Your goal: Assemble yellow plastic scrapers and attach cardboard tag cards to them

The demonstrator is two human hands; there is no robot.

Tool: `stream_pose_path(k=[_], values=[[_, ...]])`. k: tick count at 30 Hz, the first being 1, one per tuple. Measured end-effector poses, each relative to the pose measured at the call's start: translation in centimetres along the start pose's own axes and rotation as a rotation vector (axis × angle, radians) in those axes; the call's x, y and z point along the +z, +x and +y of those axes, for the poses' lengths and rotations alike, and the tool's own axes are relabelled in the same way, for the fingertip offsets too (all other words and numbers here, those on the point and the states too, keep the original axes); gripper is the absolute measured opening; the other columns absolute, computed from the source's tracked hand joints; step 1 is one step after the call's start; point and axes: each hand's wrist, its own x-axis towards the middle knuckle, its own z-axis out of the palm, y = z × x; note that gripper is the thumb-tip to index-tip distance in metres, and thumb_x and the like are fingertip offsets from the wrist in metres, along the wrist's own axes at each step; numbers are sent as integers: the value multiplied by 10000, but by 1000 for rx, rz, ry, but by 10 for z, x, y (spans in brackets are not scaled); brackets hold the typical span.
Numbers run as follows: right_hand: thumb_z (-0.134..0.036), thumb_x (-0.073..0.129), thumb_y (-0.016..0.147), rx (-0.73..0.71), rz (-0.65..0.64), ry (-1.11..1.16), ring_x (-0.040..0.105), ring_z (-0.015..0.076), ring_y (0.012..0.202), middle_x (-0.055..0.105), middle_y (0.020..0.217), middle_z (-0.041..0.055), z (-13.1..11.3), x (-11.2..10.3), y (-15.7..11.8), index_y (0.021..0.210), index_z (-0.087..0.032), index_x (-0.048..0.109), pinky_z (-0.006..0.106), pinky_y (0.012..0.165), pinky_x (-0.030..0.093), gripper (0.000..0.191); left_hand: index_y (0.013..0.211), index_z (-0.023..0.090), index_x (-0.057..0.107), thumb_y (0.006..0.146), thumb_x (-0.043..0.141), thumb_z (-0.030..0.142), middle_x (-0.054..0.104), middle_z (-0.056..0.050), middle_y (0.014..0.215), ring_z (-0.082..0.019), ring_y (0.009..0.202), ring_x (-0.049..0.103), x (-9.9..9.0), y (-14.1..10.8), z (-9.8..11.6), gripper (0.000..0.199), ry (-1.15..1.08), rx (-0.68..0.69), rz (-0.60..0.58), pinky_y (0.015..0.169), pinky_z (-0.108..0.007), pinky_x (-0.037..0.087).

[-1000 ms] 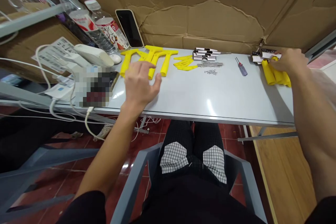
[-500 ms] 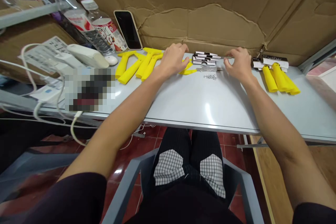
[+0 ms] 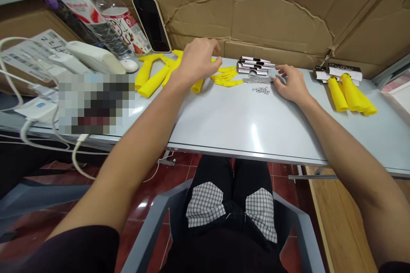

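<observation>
My left hand [image 3: 201,62] hovers over a group of yellow plastic handles [image 3: 155,77], thumb and fingers apart and nothing visible between them. Just right of it, a cluster of slim yellow pieces [image 3: 228,77] lies on the table. My right hand [image 3: 293,84] is beside the right ends of some thin metal strips [image 3: 259,78], its thumb and fingers apart; whether the thumb touches a strip I cannot tell. Behind the strips is a stack of white-and-black holders [image 3: 254,65]. A small pile of tiny silvery parts, perhaps screws [image 3: 262,91], sits in front.
Yellow handles joined to white-and-black heads [image 3: 349,91] lie at the right. A phone [image 3: 152,24] leans on the cardboard wall [image 3: 256,17]. Bottles [image 3: 120,21], a white mouse [image 3: 130,65] and cables crowd the left. The table's front edge [image 3: 243,157] runs above my lap.
My left hand has shifted left, uncovering more of the slim yellow pieces. My right hand has lowered slightly beside the metal strips. The camera view has shifted a little.
</observation>
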Motion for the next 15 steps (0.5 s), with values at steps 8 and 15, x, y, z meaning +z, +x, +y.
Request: stream_pose_path(k=[8, 15], values=[[-398, 586, 1012, -3, 24, 31, 683, 413, 1312, 736, 1407, 195, 6, 0, 1, 1492, -238, 679, 635, 1174, 514, 514, 1322, -21, 762, 1074, 501, 719, 764, -206, 1437, -367, 1498, 623, -20, -1, -58, 823, 147, -355, -1, 1193, -564, 503], [-373, 664, 952, -22, 81, 116, 721, 396, 1182, 750, 1310, 191, 17, 4, 3, 1374, -214, 735, 629, 1148, 543, 457, 1297, 54, 814, 900, 665, 757, 794, -165, 1359, -402, 1631, 457, -13, 0, -80, 820, -115, -482, -4, 1286, -622, 343]])
